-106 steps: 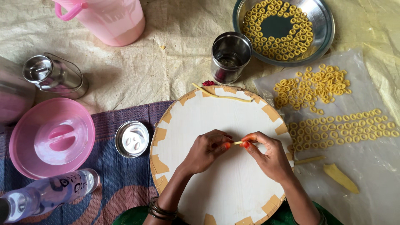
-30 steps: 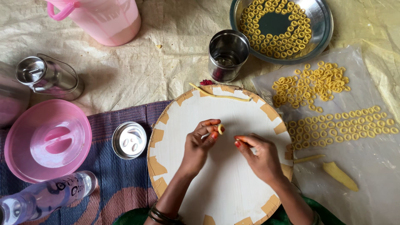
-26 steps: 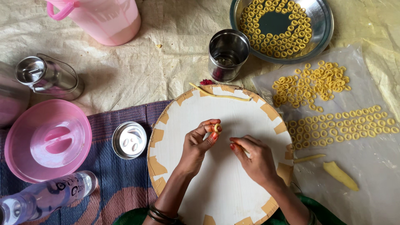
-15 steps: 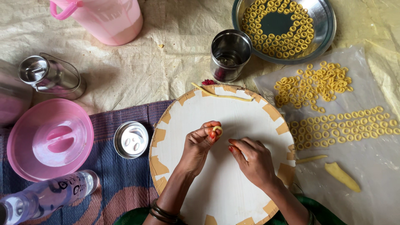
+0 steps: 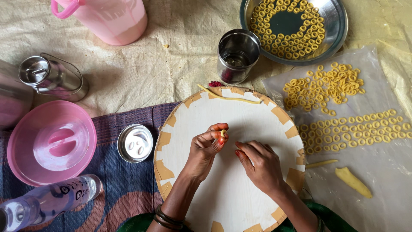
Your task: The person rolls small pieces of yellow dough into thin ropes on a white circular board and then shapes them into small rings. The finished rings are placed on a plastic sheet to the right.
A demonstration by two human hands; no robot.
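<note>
Both my hands rest over a round white board [image 5: 240, 124] with taped edges. My left hand [image 5: 206, 148] pinches a small yellow dough ring [image 5: 222, 133] between thumb and fingertips, just above the board. My right hand [image 5: 259, 165] lies beside it, fingers curled down on the board; whether it holds any dough is hidden. A thin rolled dough strip [image 5: 227, 98] lies along the board's far edge.
Several yellow dough rings [image 5: 343, 129] lie in rows on a clear plastic sheet [image 5: 386, 172] at right, with a dough lump [image 5: 352, 182] and a thin dough strip [image 5: 321, 163]. A steel plate [image 5: 339, 21] of rings and a steel cup [image 5: 238, 53] stand behind. Pink lid [image 5: 51, 148], small tin [image 5: 135, 143], bottle [image 5: 47, 202], pink jug [image 5: 107, 17], steel can [image 5: 49, 77] left.
My hands were together pinching dough; they parted. My left hand lifted with a small ring in its fingertips, and my right hand slid left and lowered onto the board.
</note>
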